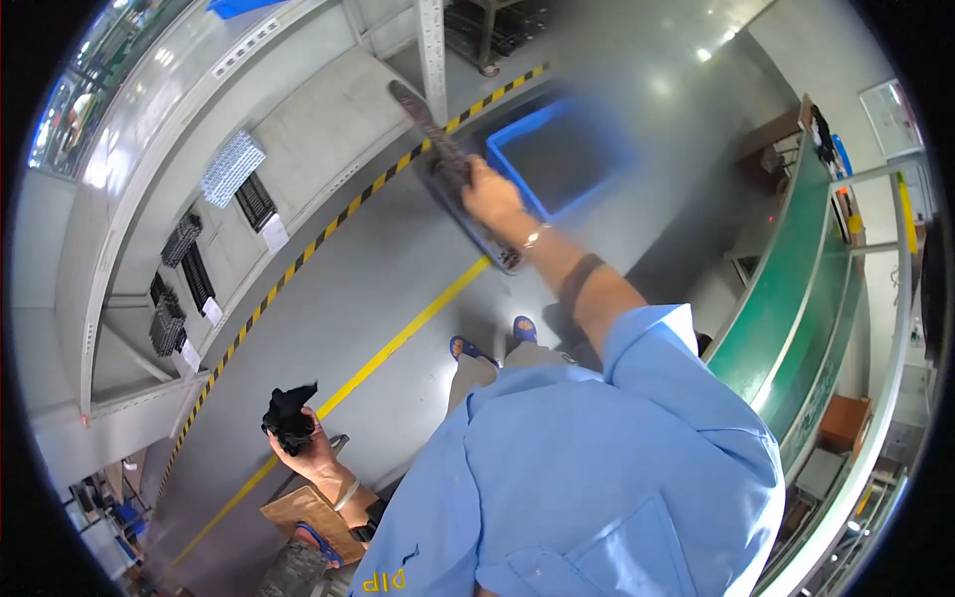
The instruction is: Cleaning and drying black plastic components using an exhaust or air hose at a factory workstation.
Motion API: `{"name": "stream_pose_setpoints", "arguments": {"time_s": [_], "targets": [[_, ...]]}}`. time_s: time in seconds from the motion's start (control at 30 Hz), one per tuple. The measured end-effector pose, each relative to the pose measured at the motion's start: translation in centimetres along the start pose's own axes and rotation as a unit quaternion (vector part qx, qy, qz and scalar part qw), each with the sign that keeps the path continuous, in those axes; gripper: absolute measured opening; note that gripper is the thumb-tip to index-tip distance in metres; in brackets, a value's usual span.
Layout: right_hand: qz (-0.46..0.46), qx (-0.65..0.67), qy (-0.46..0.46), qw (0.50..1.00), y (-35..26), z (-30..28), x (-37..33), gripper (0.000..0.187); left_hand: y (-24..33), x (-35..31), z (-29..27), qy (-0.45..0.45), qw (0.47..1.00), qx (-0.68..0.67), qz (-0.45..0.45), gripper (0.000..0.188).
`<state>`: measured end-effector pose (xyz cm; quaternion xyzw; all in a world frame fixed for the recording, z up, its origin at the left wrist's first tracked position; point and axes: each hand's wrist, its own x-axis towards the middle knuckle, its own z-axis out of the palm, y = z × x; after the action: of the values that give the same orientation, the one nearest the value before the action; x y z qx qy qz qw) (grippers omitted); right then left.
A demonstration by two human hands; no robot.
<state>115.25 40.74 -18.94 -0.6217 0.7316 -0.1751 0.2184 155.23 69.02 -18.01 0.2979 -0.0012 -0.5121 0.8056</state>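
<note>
My right hand (pixel 492 197) is stretched out ahead, closed on a long dark mottled thing (pixel 450 164) with a narrow end and a dark rim along its lower side; motion blur hides its exact kind. Just beyond it, a blue bin (pixel 532 194) sits on the floor, smeared by blur. Low on the left, my left hand (pixel 313 453) grips a crumpled black cloth-like bundle (pixel 289 418), held up above the floor and well apart from the right hand.
Stacks of dark strips (pixel 196 274) and a light-blue stack (pixel 234 169) rest on a grey shelf (pixel 328 109) at left. Striped tape (pixel 328 239) and a yellow line (pixel 398 338) cross the floor. A green bench (pixel 781 298) stands right. Another person's sandalled foot (pixel 320 545) shows beside brown cardboard (pixel 313 517).
</note>
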Motion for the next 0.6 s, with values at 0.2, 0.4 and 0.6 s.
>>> {"name": "stream_pose_setpoints", "arguments": {"time_s": [0.2, 0.4, 0.6], "targets": [[-0.040, 0.054, -0.022, 0.997, -4.2, 3.8, -2.8, 0.050, -3.4, -3.7, 6.2, -0.057, 0.996, 0.065, -0.016, 0.038], [-0.076, 0.125, -0.068, 0.987, -6.6, 6.4, -4.5, 0.052, -6.6, -7.1, 13.3, -0.139, 0.984, 0.105, -0.043, 0.039], [-0.130, 0.237, -0.094, 0.958, -5.0, 8.1, -4.9, 0.063, -10.2, -5.5, 19.4, -0.191, 0.971, 0.128, -0.067, 0.042]]}}
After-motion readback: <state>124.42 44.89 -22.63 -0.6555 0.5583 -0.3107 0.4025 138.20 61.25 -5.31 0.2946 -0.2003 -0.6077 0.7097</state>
